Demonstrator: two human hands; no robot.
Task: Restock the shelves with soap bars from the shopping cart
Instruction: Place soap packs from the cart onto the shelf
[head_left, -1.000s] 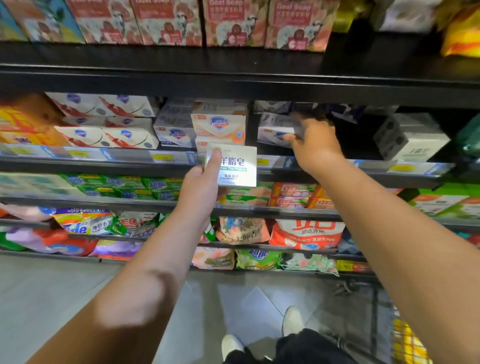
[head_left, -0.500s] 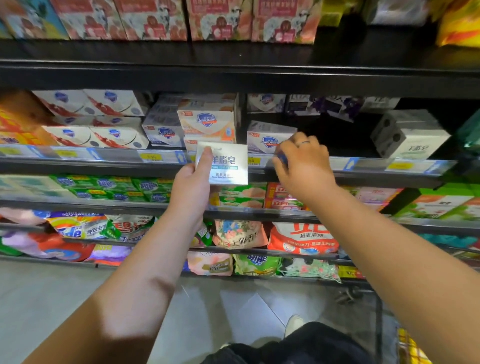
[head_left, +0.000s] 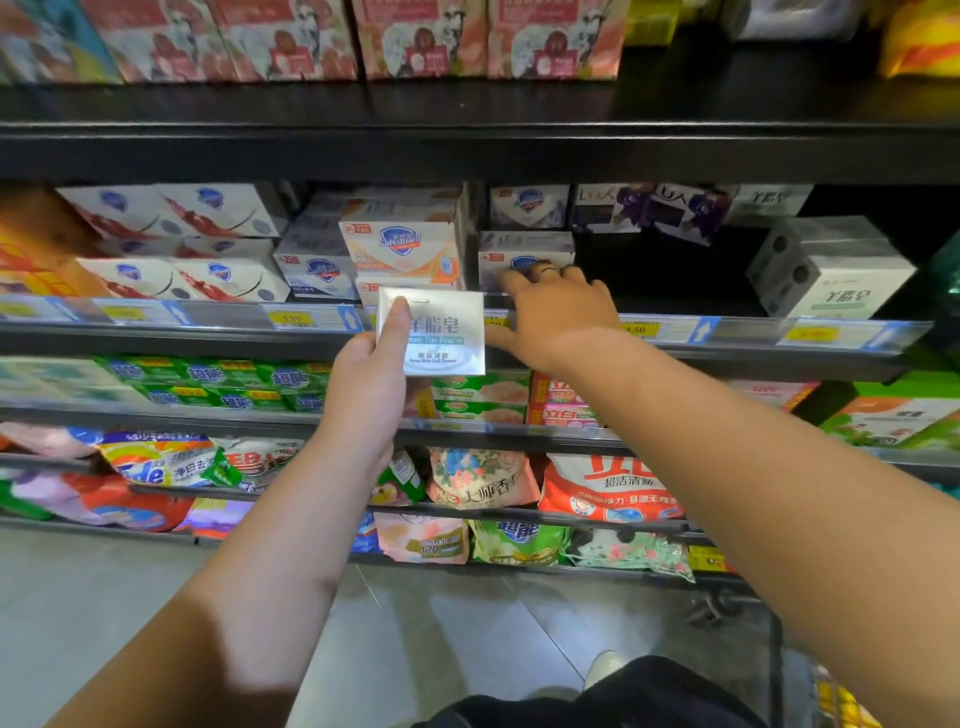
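Note:
My left hand (head_left: 363, 384) holds a white soap box (head_left: 441, 338) with blue-grey print upright in front of the shelf rail (head_left: 208, 317), thumb on its front face. My right hand (head_left: 556, 312) reaches over the rail just right of that box, its fingers spread, and the fingertips touch a pale Safeguard soap box (head_left: 524, 249) standing on the shelf. A ring shows on one finger. Matching white soap boxes (head_left: 831, 275) are stacked further right on the same shelf.
A dark gap (head_left: 665, 270) lies on the shelf between the Safeguard boxes and the white stack. More Safeguard packs (head_left: 400, 244) fill the left. Detergent bags (head_left: 608, 488) hang on lower shelves. The cart's edge (head_left: 841, 701) shows bottom right.
My right hand drew back from deep in the shelf to the rail, curled, and now spreads its fingers onto the Safeguard box. My left hand kept holding the white soap box nearly still.

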